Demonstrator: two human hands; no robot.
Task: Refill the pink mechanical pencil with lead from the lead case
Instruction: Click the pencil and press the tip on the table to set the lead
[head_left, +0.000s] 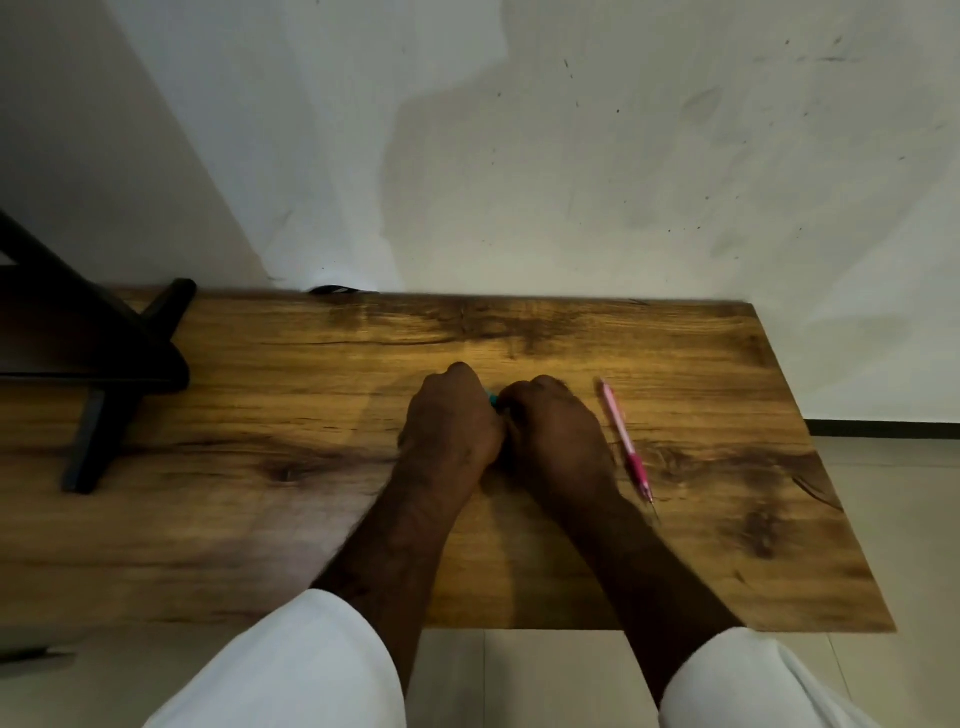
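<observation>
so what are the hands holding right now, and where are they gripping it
Both hands, left and right, close together on a small teal thing, mostly hidden; the grip can't be told. The pink pencil lies untouched on the table.

A pink pencil (625, 441) is seen on the table (260, 467), grained in golden brown with dark knots; at the table's left, a black stand (93, 353); white sleeves (311, 670) are worn
</observation>
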